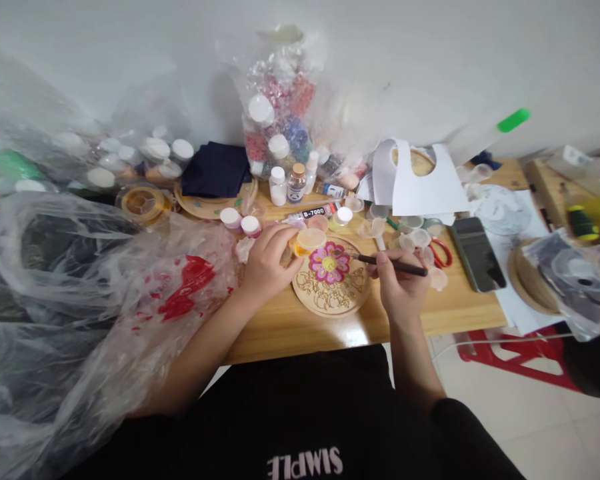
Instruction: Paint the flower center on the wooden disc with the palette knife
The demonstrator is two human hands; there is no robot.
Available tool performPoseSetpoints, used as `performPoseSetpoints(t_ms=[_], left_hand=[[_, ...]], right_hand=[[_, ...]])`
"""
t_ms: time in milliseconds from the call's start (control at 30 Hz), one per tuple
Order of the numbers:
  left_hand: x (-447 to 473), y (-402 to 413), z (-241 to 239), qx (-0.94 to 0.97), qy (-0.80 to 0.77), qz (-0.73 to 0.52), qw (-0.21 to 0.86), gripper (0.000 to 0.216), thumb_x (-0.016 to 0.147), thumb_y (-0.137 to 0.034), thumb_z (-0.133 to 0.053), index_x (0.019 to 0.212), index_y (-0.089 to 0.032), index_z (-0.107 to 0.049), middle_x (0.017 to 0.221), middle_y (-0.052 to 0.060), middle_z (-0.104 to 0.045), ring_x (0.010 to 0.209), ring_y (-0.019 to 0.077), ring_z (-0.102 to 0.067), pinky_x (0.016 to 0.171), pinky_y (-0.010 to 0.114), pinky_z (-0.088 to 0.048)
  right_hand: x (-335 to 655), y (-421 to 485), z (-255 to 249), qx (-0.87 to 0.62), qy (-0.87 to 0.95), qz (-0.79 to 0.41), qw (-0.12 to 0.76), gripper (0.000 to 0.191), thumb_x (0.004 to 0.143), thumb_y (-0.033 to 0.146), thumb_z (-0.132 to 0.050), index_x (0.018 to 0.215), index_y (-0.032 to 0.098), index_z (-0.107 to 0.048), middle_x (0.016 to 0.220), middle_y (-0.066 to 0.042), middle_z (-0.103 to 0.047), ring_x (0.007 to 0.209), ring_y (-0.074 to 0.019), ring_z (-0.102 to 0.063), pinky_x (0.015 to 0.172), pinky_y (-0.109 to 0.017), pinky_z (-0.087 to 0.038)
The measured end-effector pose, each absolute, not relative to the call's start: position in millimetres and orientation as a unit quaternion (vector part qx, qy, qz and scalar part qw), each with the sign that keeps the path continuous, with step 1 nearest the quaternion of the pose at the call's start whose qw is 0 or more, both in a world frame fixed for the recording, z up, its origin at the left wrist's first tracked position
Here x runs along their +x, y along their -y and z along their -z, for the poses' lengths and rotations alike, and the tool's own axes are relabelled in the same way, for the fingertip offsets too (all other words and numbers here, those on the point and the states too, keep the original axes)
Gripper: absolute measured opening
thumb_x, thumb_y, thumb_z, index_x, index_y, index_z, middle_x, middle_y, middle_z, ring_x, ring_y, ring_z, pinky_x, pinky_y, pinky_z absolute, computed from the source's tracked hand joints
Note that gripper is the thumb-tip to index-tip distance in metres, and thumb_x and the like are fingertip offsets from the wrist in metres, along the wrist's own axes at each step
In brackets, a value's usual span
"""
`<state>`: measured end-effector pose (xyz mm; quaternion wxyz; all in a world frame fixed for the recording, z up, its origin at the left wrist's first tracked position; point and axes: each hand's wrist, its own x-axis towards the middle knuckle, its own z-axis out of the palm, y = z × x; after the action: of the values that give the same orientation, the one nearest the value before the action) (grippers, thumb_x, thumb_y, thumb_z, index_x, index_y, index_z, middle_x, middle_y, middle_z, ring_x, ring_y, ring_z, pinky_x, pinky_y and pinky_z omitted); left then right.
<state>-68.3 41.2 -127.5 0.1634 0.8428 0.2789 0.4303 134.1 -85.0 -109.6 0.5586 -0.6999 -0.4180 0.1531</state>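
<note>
On the wooden table lies a round wooden disc [330, 301] with gold outlines and a pink flower [325, 270] that has a yellow centre. My right hand [401, 283] is closed round a dark-handled paintbrush [400, 265], its tip over the flower's upper right petals. With closed fingers, my left hand [271, 261] holds a small cup [305, 251] of orange-yellow paint at the disc's upper left edge. The cup's pale lid [312, 239] sits beside its rim; whether they are joined I cannot tell.
Behind the disc are a B-7000 glue tube [314, 213], small bottles [297, 184] and bagged jars [280, 127]. To the right lie red scissors [441, 253], a phone [479, 255] and paper. A paint-smeared plastic bag [187, 287] spreads along the left, by my left arm.
</note>
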Motion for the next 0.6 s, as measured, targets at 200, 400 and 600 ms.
performPoseSetpoints(t_ms=[200,400,600], left_hand=[[-68.8,-41.1,128.3,0.842,-0.289,-0.422,0.172,0.033,0.082,-0.012,-0.068,0.114,-0.019,-0.062,0.111,0.009,-0.074,0.106,0.0252,-0.071,0.095,0.043,-0.06],[-68.3,-40.8,126.4,0.847,-0.284,-0.42,0.158,0.032,0.083,-0.012,-0.067,0.114,-0.018,-0.061,0.111,0.009,-0.074,0.106,0.0244,-0.071,0.094,0.042,-0.061],[-68.3,-41.2,128.1,0.843,-0.281,-0.428,0.166,0.034,0.083,-0.011,-0.068,0.115,-0.018,-0.061,0.112,0.01,-0.074,0.107,0.0251,-0.071,0.096,0.044,-0.06]], right_hand=[[134.3,82.6,109.0,-0.697,0.429,-0.144,0.556,0.022,0.091,0.038,-0.066,0.076,0.022,-0.066,0.063,0.001,-0.068,0.059,-0.013,-0.065,0.058,-0.027,-0.052],[133.9,84.0,109.1,-0.7,0.416,-0.147,0.562,0.024,0.09,0.04,-0.066,0.076,0.021,-0.065,0.062,0.001,-0.067,0.058,-0.0135,-0.066,0.057,-0.027,-0.052],[133.7,83.4,110.9,-0.699,0.424,-0.144,0.557,0.022,0.091,0.037,-0.065,0.076,0.022,-0.066,0.063,0.001,-0.068,0.058,-0.0133,-0.065,0.057,-0.028,-0.053]])
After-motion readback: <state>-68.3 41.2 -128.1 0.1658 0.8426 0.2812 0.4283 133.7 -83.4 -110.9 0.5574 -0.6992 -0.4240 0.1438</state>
